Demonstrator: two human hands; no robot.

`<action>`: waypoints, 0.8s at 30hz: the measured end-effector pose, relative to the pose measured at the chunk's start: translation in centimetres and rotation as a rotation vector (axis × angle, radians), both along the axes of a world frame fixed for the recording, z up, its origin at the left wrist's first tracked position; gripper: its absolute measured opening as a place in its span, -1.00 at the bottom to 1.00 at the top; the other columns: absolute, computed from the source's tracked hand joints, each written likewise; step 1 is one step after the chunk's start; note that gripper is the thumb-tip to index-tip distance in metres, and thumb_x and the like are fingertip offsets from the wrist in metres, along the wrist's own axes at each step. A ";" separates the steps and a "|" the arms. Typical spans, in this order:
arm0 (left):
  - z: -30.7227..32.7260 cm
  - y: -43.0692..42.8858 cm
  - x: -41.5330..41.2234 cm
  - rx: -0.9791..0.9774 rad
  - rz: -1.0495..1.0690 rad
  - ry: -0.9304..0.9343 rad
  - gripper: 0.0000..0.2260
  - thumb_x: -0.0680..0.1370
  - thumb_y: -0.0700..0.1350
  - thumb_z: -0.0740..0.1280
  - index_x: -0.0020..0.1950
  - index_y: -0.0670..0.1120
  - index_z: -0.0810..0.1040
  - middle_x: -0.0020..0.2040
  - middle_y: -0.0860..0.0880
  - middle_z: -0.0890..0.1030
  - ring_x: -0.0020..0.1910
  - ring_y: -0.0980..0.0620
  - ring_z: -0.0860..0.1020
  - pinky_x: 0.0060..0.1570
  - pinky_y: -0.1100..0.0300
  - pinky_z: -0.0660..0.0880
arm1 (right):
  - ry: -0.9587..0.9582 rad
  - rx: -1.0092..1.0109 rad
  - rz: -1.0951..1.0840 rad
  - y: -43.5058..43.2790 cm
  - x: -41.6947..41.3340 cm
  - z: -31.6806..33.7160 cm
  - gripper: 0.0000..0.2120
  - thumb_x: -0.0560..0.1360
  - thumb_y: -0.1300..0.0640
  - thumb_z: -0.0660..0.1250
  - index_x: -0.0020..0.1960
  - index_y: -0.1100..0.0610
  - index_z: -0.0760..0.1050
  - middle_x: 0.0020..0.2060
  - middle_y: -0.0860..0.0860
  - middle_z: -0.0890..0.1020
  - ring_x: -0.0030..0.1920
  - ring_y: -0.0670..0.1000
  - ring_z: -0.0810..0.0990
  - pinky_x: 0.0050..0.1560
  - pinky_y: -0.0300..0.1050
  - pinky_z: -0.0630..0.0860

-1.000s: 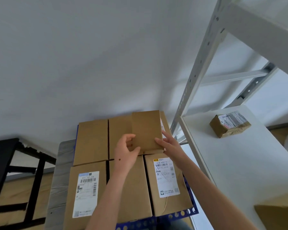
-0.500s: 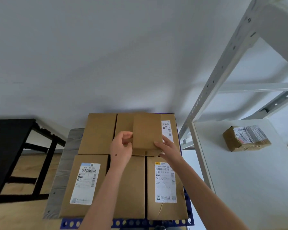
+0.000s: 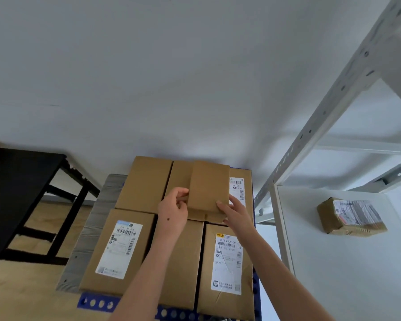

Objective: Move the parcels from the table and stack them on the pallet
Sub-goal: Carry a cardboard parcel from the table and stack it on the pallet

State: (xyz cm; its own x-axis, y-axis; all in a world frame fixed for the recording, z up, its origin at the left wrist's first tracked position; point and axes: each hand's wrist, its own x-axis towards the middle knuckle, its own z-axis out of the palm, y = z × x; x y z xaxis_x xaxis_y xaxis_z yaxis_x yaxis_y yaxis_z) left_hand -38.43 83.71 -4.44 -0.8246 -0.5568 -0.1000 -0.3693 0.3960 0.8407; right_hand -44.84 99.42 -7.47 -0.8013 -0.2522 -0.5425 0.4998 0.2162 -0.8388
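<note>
- Small box (image 3: 208, 186) on top of back boxes (image 3: 146, 181) on the pallet (image 3: 97, 303).
- Pinched at left edge by left hand (image 3: 173, 213); right hand (image 3: 235, 213) fingers flat on right corner.
- Likely light, stiff; best held by both sides.

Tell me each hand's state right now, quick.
Left hand: grips the small parcel by its left edge.
Right hand: open, pressing its near right corner.
</note>
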 end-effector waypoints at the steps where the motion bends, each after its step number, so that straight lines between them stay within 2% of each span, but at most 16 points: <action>1: 0.2 0.0 0.2 0.003 -0.002 -0.003 -0.65 0.49 -0.43 0.19 0.12 -0.08 0.55 0.02 0.06 0.61 -0.01 0.19 0.56 -0.04 0.49 0.42 | 0.001 0.010 0.009 0.0 -0.1 0.1 -0.57 0.49 0.02 0.39 0.34 -0.06 0.42 0.05 0.03 0.64 0.09 0.07 0.62 0.22 0.13 0.52; 4: 0.8 0.1 1.2 0.032 0.006 -0.009 -0.64 0.50 -0.41 0.18 0.18 -0.09 0.53 0.07 0.07 0.58 0.05 0.17 0.54 0.06 0.36 0.44 | 0.009 0.039 -0.024 0.0 0.2 0.6 -0.40 0.48 0.02 0.40 0.46 -0.04 0.27 0.18 0.01 0.57 0.18 0.05 0.56 0.20 0.04 0.49; 7: 1.7 0.0 2.3 0.042 0.050 -0.022 -0.67 0.51 -0.37 0.22 0.19 -0.06 0.52 0.08 0.10 0.55 0.01 0.20 0.51 -0.05 0.46 0.37 | 0.126 0.045 -0.134 -0.1 0.6 2.7 -0.35 0.52 0.09 0.37 0.52 -0.03 0.16 0.32 -0.02 0.40 0.30 0.03 0.43 0.11 -0.11 0.38; 10: 3.3 -0.6 3.5 0.050 0.106 -0.027 -0.73 0.52 -0.32 0.25 0.12 -0.01 0.53 0.03 0.15 0.55 -0.09 0.28 0.47 -0.21 0.47 0.37 | 0.289 0.027 -0.149 -0.9 0.4 5.1 -0.40 0.53 0.15 0.34 0.50 -0.03 0.19 0.37 -0.01 0.39 0.38 0.02 0.37 0.21 -0.11 0.37; 12: 4.5 -1.1 4.9 0.058 0.134 -0.006 -0.78 0.53 -0.27 0.27 0.06 0.02 0.53 -0.02 0.18 0.55 -0.09 0.28 0.49 -0.22 0.44 0.37 | 0.406 0.024 -0.121 -1.7 0.5 6.4 -0.43 0.54 0.21 0.33 0.48 -0.04 0.23 0.36 -0.03 0.41 0.39 -0.01 0.37 0.32 -0.10 0.35; 14: 5.4 -1.5 6.4 0.051 0.165 0.007 -0.83 0.53 -0.22 0.30 0.01 0.03 0.53 -0.07 0.20 0.55 -0.10 0.26 0.51 -0.22 0.43 0.38 | 0.496 0.037 -0.073 -2.3 1.0 7.3 -0.48 0.53 0.24 0.30 0.44 -0.04 0.30 0.33 -0.08 0.45 0.36 -0.09 0.39 0.25 -0.27 0.34; 16: 6.1 -2.0 8.0 0.035 0.227 0.006 -0.83 0.51 -0.22 0.32 -0.06 0.08 0.52 -0.11 0.21 0.55 -0.12 0.26 0.51 -0.24 0.42 0.38 | 0.562 0.053 0.032 -2.8 1.8 7.8 -0.55 0.52 0.28 0.27 0.34 -0.06 0.39 0.27 -0.13 0.48 0.26 -0.23 0.42 0.01 -0.52 0.32; 17: 6.4 -2.1 8.8 0.025 0.263 0.005 -0.82 0.51 -0.21 0.33 -0.09 0.09 0.51 -0.13 0.21 0.54 -0.13 0.27 0.51 -0.26 0.42 0.37 | 0.593 0.060 0.091 -3.1 2.2 7.9 -0.57 0.50 0.31 0.26 0.27 -0.08 0.43 0.24 -0.14 0.49 0.17 -0.34 0.43 -0.09 -0.57 0.33; 19: 6.8 -2.1 10.5 0.017 0.349 0.002 -0.81 0.51 -0.21 0.32 -0.14 0.11 0.49 -0.16 0.21 0.54 -0.16 0.28 0.50 -0.28 0.42 0.37 | 0.639 0.060 0.186 -3.8 3.0 8.1 -0.57 0.48 0.35 0.24 0.17 -0.13 0.46 0.20 -0.14 0.52 0.03 -0.48 0.42 -0.16 -0.59 0.34; 22: 6.6 -1.8 13.3 0.030 0.480 0.001 -0.78 0.51 -0.23 0.32 -0.17 0.11 0.50 -0.17 0.24 0.54 -0.16 0.28 0.51 -0.27 0.40 0.42 | 0.677 0.054 0.317 -5.1 4.2 8.3 -0.61 0.48 0.32 0.25 0.14 -0.12 0.51 0.17 -0.16 0.54 0.07 -0.36 0.46 -0.11 -0.54 0.34; 24: 6.4 -1.9 15.2 0.030 0.521 -0.021 -0.78 0.51 -0.24 0.33 -0.17 0.10 0.50 -0.15 0.25 0.53 -0.15 0.27 0.52 -0.30 0.42 0.44 | 0.676 0.037 0.390 -6.2 5.3 8.2 -0.64 0.50 0.31 0.26 0.15 -0.09 0.53 0.14 -0.14 0.55 -0.01 -0.28 0.48 -0.09 -0.53 0.37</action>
